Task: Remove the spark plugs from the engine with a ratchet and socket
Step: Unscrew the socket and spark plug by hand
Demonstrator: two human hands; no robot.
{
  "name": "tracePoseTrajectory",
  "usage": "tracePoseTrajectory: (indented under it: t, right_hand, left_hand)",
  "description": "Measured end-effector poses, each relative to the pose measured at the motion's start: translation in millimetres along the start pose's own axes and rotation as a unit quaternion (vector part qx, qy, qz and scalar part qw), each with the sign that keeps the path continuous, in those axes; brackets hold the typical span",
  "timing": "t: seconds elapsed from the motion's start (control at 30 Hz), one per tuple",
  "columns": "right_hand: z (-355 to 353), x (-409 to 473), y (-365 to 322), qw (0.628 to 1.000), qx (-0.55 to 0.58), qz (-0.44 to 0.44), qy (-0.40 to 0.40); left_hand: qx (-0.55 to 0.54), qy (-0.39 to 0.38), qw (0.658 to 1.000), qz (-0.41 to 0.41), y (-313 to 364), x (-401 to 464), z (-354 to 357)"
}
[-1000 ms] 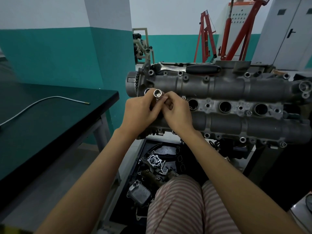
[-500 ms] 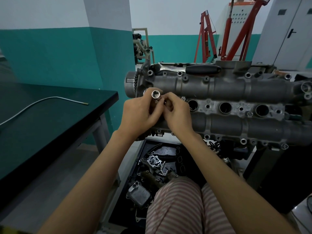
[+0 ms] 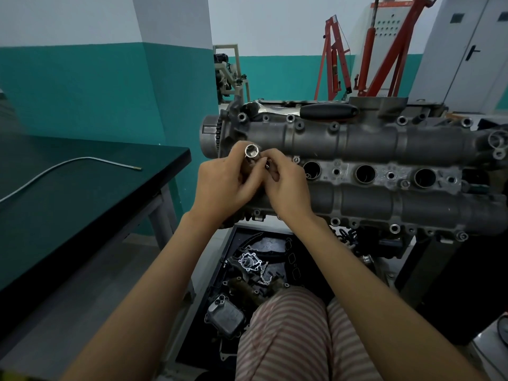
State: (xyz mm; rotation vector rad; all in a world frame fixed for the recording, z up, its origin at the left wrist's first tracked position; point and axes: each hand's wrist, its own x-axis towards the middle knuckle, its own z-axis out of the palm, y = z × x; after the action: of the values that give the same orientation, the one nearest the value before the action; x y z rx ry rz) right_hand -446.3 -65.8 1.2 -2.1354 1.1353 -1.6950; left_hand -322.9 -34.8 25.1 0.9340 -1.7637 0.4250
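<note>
Nearest the camera are the person's striped trousers [image 3: 286, 334], with both bare forearms reaching forward over them. Below and between the arms, a dark tray [image 3: 217, 281] on the floor holds loose engine parts, among them a timing chain [image 3: 264, 274] and a finned grey housing [image 3: 225, 320].

Farther out, the two hands meet in front of the left end of the engine [image 3: 357, 166]. The left hand [image 3: 222, 185] has its fingers curled around a shiny chrome socket [image 3: 252, 151], whose open hex end points up toward the camera. The right hand [image 3: 286, 185] is curled too, its fingertips pinching at the side of the socket just under the rim; a small dark piece shows between the fingers, but what it is cannot be told. The socket is held just above the cylinder head, over its leftmost spark plug well, which the hands hide.

To the right of the hands, three round spark plug wells [image 3: 365, 174] lie open in a row between the two grey camshaft housings. On the far edge of the head rests a tool with a black handle [image 3: 328, 111].

On the left, a dark green tabletop [image 3: 82, 204] carries a thin bent metal tube [image 3: 68, 163]. Behind the engine stand a red engine hoist [image 3: 368, 50], grey cabinets [image 3: 467, 50] and a teal-and-white wall [image 3: 82, 78].
</note>
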Motion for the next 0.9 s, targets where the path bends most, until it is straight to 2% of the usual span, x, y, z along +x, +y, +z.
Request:
tracePoseTrajectory:
  t: [0.17,0.3,0.53,0.7,0.9]
  right_hand:
    - [-1.7,0.7,-4.9,0.998,-0.053,-0.009,-0.01]
    - [-0.8,-0.3,-5.5,0.999,-0.022,0.03,-0.007]
    - [-2.3,-1.9,-4.4,1.0,-0.021,-0.013,0.0]
    - [-0.1,-1.4,-5.0,0.999,-0.031,0.011,0.002]
    - [-1.9,-3.1,-5.3,1.0,0.008,0.002,0.007]
  left_hand:
    - [0.032,0.009,0.999,-0.006,-0.5,0.9,2.3]
    - [0.04,0.014,0.999,-0.011,1.0,1.5,5.3]
    - [-0.001,0.011,1.0,-0.009,0.8,0.2,1.6]
    - [0.012,0.034,0.999,-0.033,1.7,1.7,5.9]
    - [-0.011,0.027,0.999,-0.016,4.9,0.7,2.4]
